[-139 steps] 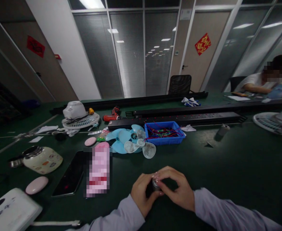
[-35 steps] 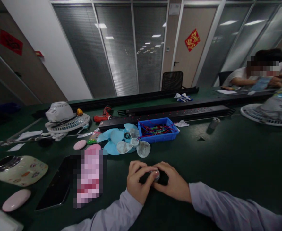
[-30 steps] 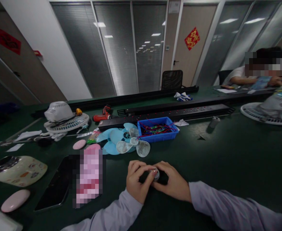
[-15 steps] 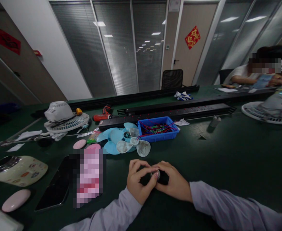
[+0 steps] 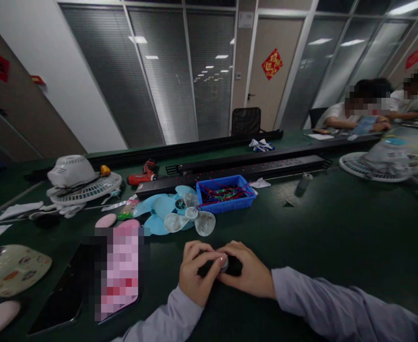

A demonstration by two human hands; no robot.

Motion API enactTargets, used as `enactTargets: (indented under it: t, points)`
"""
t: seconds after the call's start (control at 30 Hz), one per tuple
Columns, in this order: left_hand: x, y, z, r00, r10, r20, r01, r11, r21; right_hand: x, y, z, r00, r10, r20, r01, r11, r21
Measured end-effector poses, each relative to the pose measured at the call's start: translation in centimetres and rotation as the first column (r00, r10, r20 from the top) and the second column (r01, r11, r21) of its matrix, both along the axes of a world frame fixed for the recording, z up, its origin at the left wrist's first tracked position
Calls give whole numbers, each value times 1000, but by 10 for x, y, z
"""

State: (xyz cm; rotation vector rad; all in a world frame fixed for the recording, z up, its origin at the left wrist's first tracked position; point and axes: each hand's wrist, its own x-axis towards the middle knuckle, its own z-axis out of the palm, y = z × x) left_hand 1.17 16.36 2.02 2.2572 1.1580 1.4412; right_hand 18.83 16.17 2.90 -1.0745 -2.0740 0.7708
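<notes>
Head view: both my hands are in close over the worktop (image 5: 337, 251), fingertips meeting. My left hand (image 5: 199, 273) is pinching a small metal cylinder (image 5: 225, 266), thumb and forefinger on it, and most of it is hidden behind my fingers. In from the other side comes my right hand (image 5: 248, 271), thumb and fingers curled round that same piece. Touching the worktop or lifted? Can't tell from here! Just beyond, a clear fan blade (image 5: 206, 223) overlaps some blue fan blades (image 5: 164, 207), and right beside them sits a blue bin (image 5: 228, 205) full of red wires. Out to the right, a second cylinder (image 5: 304, 182) stands alone. Over on the left, there's a black phone (image 5: 64, 289); farther back, a red drill (image 5: 138, 179).
</notes>
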Motion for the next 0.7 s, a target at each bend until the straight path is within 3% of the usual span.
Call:
enactTargets:
  t: [0.3,0.7]
  points:
    - [-6,4,-1,993,15,-120,-16,1000,-8,0,0,0,999,0,37,-2,999,34]
    - [-11,3,-1,993,-94,-71,91,995,-43,1,1,-3,997,47,68,-51,997,61]
